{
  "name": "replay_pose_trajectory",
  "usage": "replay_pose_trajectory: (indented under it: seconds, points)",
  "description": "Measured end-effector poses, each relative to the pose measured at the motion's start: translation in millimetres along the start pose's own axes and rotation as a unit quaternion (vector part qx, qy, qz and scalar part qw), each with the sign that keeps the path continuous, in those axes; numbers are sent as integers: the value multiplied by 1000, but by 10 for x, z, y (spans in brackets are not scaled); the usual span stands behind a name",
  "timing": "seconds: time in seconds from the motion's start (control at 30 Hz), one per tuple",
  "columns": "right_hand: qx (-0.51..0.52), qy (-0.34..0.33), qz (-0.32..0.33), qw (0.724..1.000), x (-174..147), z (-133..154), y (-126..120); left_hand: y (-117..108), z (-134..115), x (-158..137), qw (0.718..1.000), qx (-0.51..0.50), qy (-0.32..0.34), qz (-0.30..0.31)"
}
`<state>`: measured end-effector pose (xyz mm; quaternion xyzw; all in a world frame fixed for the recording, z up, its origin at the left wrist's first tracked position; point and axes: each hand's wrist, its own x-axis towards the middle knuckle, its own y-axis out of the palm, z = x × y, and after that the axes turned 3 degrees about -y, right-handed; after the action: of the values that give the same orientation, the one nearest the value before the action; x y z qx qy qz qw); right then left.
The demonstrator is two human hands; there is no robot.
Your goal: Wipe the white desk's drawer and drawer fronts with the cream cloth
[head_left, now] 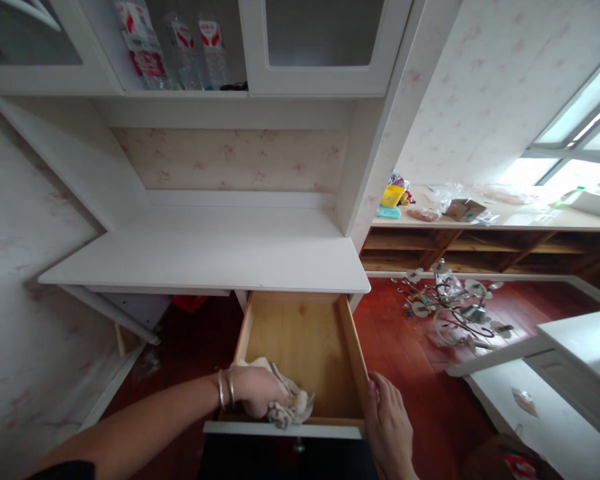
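A wooden drawer [300,327] is pulled out from under the white desk [220,253]. Inside it, near the front left, my left hand [257,390] is closed around a crumpled pale cloth [293,403]. Two bracelets circle that wrist. The cloth lies against the drawer's front end. On the drawer's right side wall rests my right hand [387,420], its fingers curled over the top edge. A small knob [299,445] shows on the white drawer front.
Above the desk, plastic bottles [213,53] stand in an open cabinet section. To the right, a chandelier [455,307] lies on the red wooden floor [405,360]. A long low shelf unit [480,240] holds a yellow cup [392,196] and bags. White furniture [575,360] stands at lower right.
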<state>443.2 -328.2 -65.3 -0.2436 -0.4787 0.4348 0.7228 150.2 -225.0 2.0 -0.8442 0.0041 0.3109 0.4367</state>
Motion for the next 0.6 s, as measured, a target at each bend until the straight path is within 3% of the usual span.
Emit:
replay_pose_trajectory:
  seconds: [0.17,0.33,0.47,0.6]
  points:
    - [19,24,15,999,-9,-2,5,274,394,-335,991,123,-35,-50]
    - [23,53,26,998,5,18,-15,410,660,-212,984,145,-79,-67]
    - [24,34,20,999,17,25,-25,255,873,13,981,132,-117,-86]
    - [12,28,12,999,6,7,-4,-99,1173,194,971,110,-155,-143]
